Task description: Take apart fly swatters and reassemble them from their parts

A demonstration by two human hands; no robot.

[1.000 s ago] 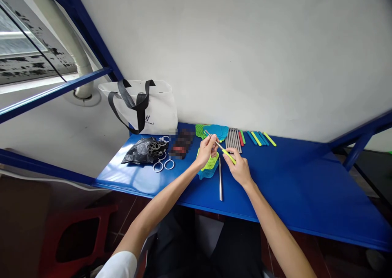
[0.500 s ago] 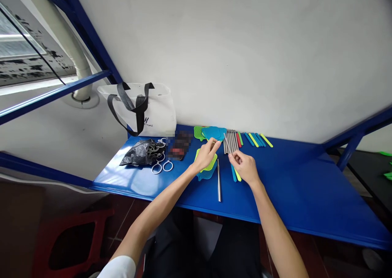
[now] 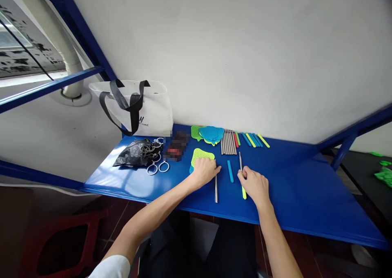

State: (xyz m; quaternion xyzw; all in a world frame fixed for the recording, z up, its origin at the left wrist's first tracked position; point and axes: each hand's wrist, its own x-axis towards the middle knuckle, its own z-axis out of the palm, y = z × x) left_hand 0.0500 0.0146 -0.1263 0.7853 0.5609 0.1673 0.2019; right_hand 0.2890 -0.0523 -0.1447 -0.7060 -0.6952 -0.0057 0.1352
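My right hand [image 3: 254, 184] is closed on a thin metal tube [image 3: 240, 159], whose upper end points toward the wall. A yellow plastic handle [image 3: 244, 193] shows below my fingers in line with the tube; where they meet is hidden. My left hand [image 3: 204, 171] rests over a yellow mesh swatter head [image 3: 199, 154], its thumb apart from the other, partly hidden fingers. A blue mesh head [image 3: 191, 169] peeks out underneath. Beside that hand lies another metal tube [image 3: 216, 192]. Between my hands is a blue handle [image 3: 230, 172].
At the back lie stacked swatter heads [image 3: 211, 134], a row of metal tubes [image 3: 228, 142] and several coloured handles [image 3: 252, 140]. To the left are a black plastic bag [image 3: 131, 153], white rings [image 3: 163, 166], a blurred dark item [image 3: 177, 145] and a white tote bag [image 3: 156, 110] on the blue table [image 3: 300, 188].
My right hand has moved nearer and to the right with the tube, and the yellow handle has shifted away from the blue one. My left hand has come down onto the yellow mesh head.
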